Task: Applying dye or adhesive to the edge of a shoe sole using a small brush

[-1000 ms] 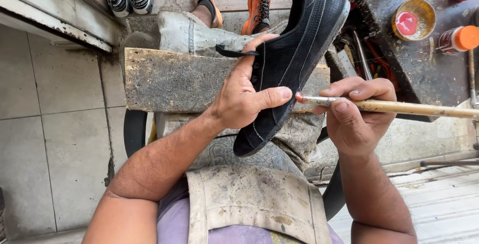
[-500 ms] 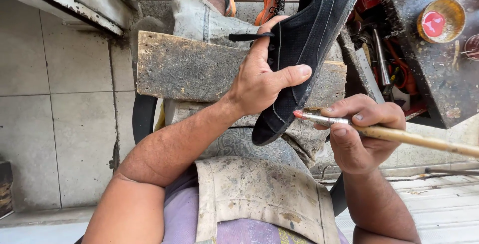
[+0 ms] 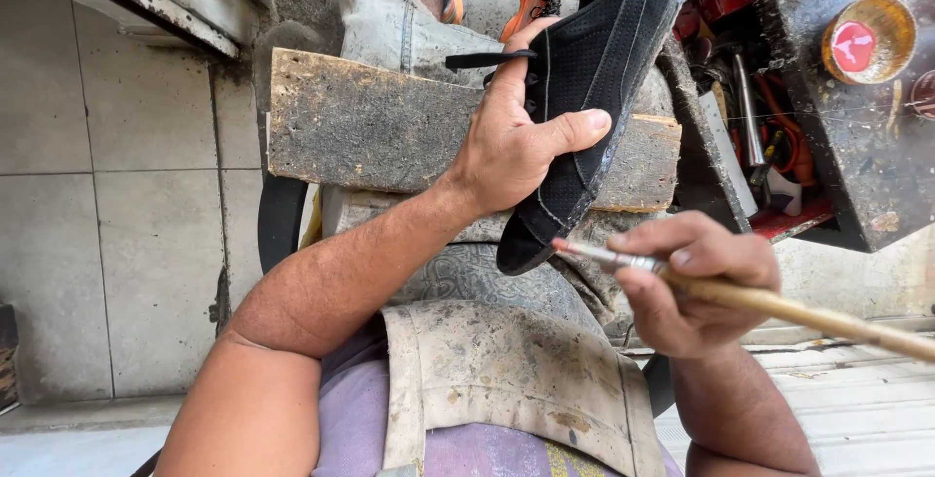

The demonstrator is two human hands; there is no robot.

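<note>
The shoe (image 3: 594,97) is black with a fine perforated pattern across its side and a black lace. The brush (image 3: 779,306) has a pale yellowish wooden handle, a silver metal band and a reddish tip. The wooden block (image 3: 370,121) is grey-brown and stained dark. The apron (image 3: 506,380) is dirty beige (smudged grey throughout) over a lilac shirt (image 3: 355,419). The round tin (image 3: 869,40) is brassy yellow with a red inside. The floor tiles (image 3: 117,194) are pale grey.
</note>
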